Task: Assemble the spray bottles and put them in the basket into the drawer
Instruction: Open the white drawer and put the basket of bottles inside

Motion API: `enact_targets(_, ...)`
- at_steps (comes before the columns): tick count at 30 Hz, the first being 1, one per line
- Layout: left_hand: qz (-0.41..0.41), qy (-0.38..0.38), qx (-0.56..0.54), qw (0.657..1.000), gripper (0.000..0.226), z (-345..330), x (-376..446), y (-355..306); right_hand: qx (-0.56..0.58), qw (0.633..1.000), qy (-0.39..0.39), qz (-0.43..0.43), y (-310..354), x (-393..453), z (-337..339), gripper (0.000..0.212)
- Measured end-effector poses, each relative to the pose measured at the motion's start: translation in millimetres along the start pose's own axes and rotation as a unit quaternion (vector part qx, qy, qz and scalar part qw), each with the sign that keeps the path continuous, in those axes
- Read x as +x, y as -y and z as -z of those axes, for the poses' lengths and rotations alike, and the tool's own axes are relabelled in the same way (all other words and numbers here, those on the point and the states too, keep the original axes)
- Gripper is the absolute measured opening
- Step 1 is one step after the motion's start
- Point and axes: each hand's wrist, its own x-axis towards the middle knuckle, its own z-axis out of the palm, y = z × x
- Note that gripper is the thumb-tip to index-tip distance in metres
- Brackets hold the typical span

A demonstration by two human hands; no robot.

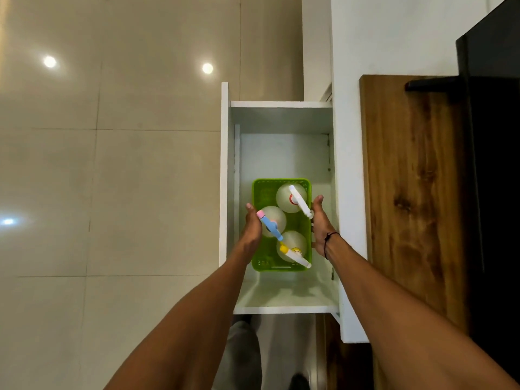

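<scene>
A green plastic basket (261, 192) sits inside the open white drawer (281, 114), toward its near half. Three clear spray bottles stand in it: one with a white trigger head (285, 199) at the far right, one with a blue and pink head (274, 218) at the left, one with a yellow and white head (295, 243) at the near right. My left hand (250, 232) is against the basket's left side and my right hand (319, 229) against its right side. Both hands grip the basket from outside.
The drawer stands pulled out over a glossy beige tiled floor (112, 164). A white cabinet top (349, 164) and a wooden surface (410, 192) run along the right, with a dark panel (495, 164) beyond. The drawer's far half (281, 156) holds nothing.
</scene>
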Motion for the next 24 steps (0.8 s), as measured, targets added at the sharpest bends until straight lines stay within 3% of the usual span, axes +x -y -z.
enact_targets(8,0.006,-0.032,0.002,0.999,0.089,3.6,29.0,2.8,-0.003,1.000,0.001,0.007,-6.2,32.6,-3.4,0.081)
enact_targets(18,-0.026,-0.081,0.042,0.996,0.089,7.5,-2.8,-5.3,0.018,1.000,-0.013,-0.004,-9.1,21.5,-3.1,0.088)
enact_targets(24,-0.101,-0.073,0.163,0.979,0.082,7.2,-61.5,0.5,0.006,1.000,-0.001,0.017,-22.1,-24.3,-4.1,0.081)
